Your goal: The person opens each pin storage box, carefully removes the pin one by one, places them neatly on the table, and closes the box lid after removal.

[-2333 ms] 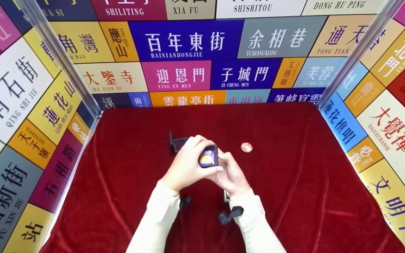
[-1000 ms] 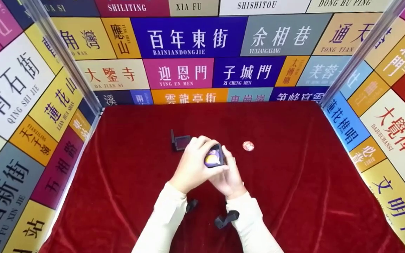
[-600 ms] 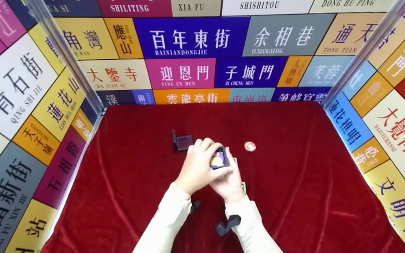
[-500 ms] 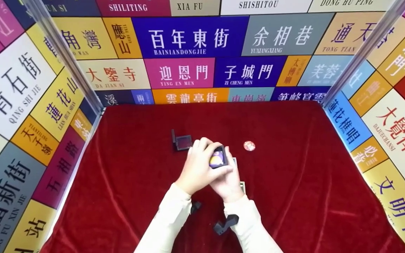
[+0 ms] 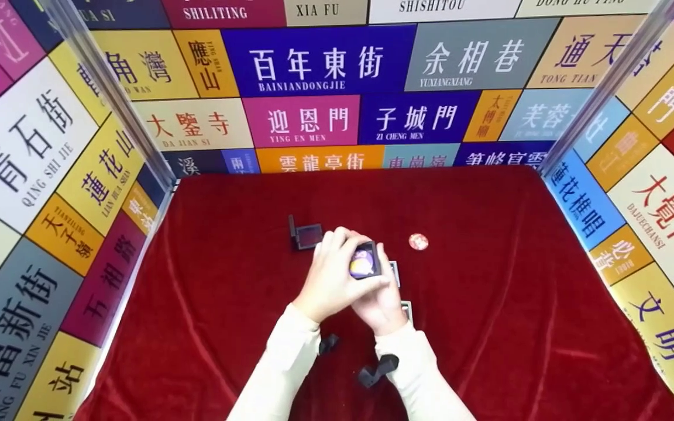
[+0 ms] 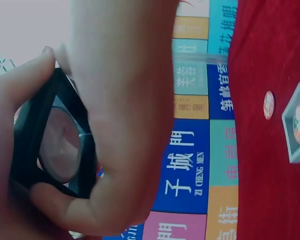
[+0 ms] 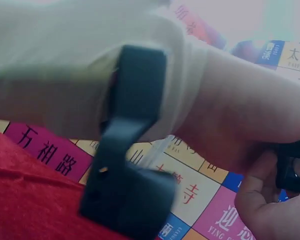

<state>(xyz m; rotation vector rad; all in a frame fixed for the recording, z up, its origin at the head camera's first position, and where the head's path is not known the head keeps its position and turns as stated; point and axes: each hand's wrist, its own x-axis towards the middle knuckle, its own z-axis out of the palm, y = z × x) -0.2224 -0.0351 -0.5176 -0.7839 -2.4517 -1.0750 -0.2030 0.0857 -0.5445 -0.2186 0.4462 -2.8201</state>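
A small black square frame (image 5: 377,258) is held above the middle of the cloth. Inside it sits a round purple-and-yellow badge (image 5: 363,266) facing up toward the head camera. My left hand (image 5: 331,278) grips the frame from the left, thumb along its near edge. My right hand (image 5: 381,307) holds it from the right and below, its fingers partly hidden. In the left wrist view the frame (image 6: 85,172) shows its other side, with a dull round disc (image 6: 62,147) in the opening. Only a corner of the frame (image 7: 284,175) enters the right wrist view.
A black hinged frame (image 5: 309,236) stands open beyond my left hand. A round red-and-white badge (image 5: 419,241) lies to the right. Two pale square frames (image 5: 395,273) (image 5: 408,311) are partly hidden by my right hand. Sign-covered panels (image 5: 319,61) surround the red cloth (image 5: 226,234).
Both hands have drifted slightly right with the black frame, which has changed its tilt a little. Edges of the two pale frames now show beside my right hand. The grip stays the same.
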